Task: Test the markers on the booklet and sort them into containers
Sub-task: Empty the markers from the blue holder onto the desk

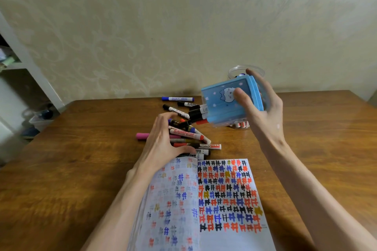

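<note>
My right hand (263,108) grips a blue plastic container (224,102) with a cat picture, tipped on its side above the table with its mouth to the left. Several markers (199,114) stick out of that mouth. A heap of markers (191,138) lies on the table under it. My left hand (163,140) rests over the left side of the heap with fingers curved around it. The open booklet (214,199), covered in red, blue and black hash marks, lies in front of me. A clear round container (238,71) stands behind the blue one.
A blue marker (177,99) lies alone near the wall, and a pink one (142,135) sticks out left of the heap. The wooden table (81,159) runs to a wallpapered wall. A shelf unit (18,87) stands at the far left.
</note>
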Demonstrator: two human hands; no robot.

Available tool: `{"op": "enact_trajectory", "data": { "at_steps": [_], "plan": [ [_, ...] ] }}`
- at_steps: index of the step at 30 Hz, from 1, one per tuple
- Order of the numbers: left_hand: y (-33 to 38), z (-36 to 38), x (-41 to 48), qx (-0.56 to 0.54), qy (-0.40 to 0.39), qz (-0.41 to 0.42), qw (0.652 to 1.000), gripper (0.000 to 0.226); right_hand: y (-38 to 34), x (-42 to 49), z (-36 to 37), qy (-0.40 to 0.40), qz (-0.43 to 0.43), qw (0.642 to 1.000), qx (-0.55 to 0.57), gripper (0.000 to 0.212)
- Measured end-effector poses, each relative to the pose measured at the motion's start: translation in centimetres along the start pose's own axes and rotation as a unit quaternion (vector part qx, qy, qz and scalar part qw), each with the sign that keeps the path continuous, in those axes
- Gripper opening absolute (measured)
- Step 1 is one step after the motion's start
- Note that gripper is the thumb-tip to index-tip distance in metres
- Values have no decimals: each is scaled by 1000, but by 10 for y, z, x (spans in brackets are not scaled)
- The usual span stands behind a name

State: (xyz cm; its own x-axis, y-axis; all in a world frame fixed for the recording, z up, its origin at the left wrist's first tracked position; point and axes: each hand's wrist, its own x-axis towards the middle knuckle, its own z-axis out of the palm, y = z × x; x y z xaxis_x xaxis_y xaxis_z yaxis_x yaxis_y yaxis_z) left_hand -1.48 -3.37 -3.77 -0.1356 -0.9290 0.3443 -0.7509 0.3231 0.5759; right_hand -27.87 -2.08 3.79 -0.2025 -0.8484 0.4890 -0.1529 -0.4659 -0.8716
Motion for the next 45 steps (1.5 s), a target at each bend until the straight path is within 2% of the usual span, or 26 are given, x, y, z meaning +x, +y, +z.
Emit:
{"op": "enact_trajectory", "data": {
  "at_steps": [2,3,6,9,11,15,18,21,23,27,30,33,45],
  "plan": [
    [-2,-1,0,-76,19,-9,997,123,1,-1,4,-5,12,1000,14,69],
    [-2,-2,-1,-103,21,-4,994,120,3,-2,7,-9,19,1000,19,68],
    [2,-1,0,-125,13,12,992,95,8,-7,14,-28,33,999,25,64],
    [6,-3,1,-135,11,-15,991,58,12,-10,18,-37,40,998,29,73],
    [2,-7,2,-155,21,-23,987,44,12,-9,16,-31,48,998,40,72],
    [-8,-15,2,-163,24,-44,985,45,13,-4,10,-10,60,996,58,68],
    [-21,-19,4,-79,22,-37,996,36,14,-3,7,-10,55,997,45,70],
    [-30,-19,4,-18,-16,-38,999,32,16,-4,7,-14,54,998,33,70],
    [-30,-18,3,-37,-30,-34,998,40,16,-5,9,-22,53,998,26,71],
    [-16,-15,1,-116,-56,-23,991,71,17,-9,15,-47,41,998,5,76],
    [-3,-5,1,-128,-33,-21,991,53,17,-13,20,-69,39,997,16,69],
    [1,-2,1,-172,-15,-40,984,34,17,-15,22,-71,37,997,19,71],
    [-5,-6,4,-142,-11,-33,989,23,26,-22,32,-48,31,998,-4,69]
  ]
}}
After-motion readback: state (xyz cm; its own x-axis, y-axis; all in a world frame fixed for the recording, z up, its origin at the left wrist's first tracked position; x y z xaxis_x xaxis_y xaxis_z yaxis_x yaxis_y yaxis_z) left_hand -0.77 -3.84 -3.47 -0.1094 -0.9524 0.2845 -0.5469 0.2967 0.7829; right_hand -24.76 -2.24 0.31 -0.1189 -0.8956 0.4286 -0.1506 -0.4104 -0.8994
